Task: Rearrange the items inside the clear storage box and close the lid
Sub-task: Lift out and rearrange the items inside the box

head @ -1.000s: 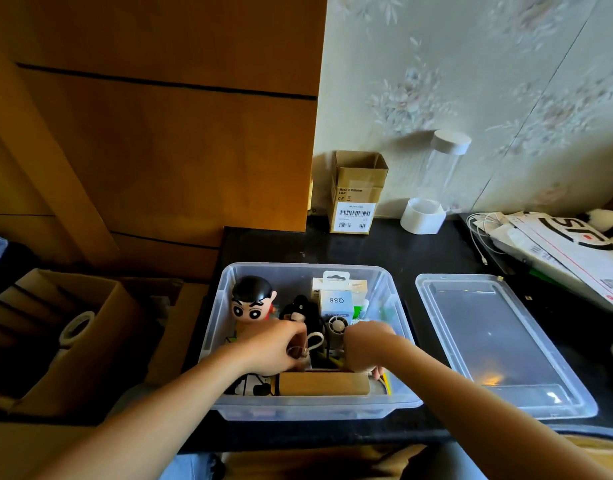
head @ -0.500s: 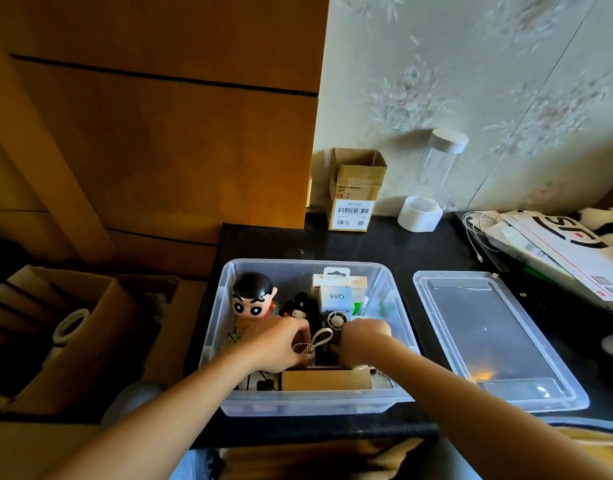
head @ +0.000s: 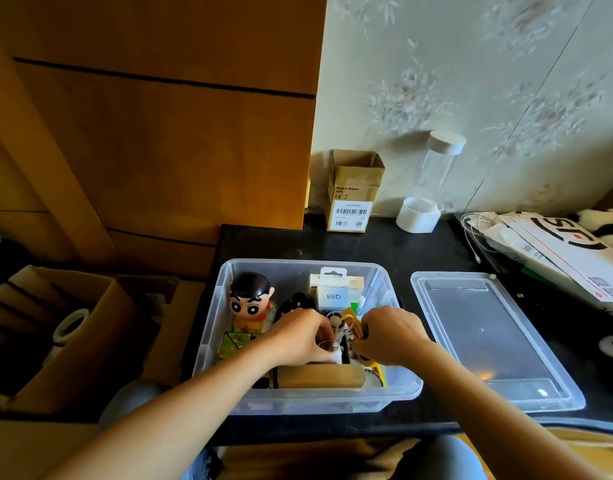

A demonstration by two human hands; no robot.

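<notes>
Both hands low, close together, arms reaching forward.
Left hand [head: 300, 336] and right hand [head: 390, 336] have curled fingers, knuckles up.

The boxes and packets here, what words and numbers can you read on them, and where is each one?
"Made in Vietnam": cardboard box by the wall; its barcode label is too small to read.
"Q88", seen upside down: white packet inside the clear storage box.
Big black letters, cut off, unclear: white mailer at right; its small print is blurred.
The yellow packet near the right hand: unreadable.
</notes>
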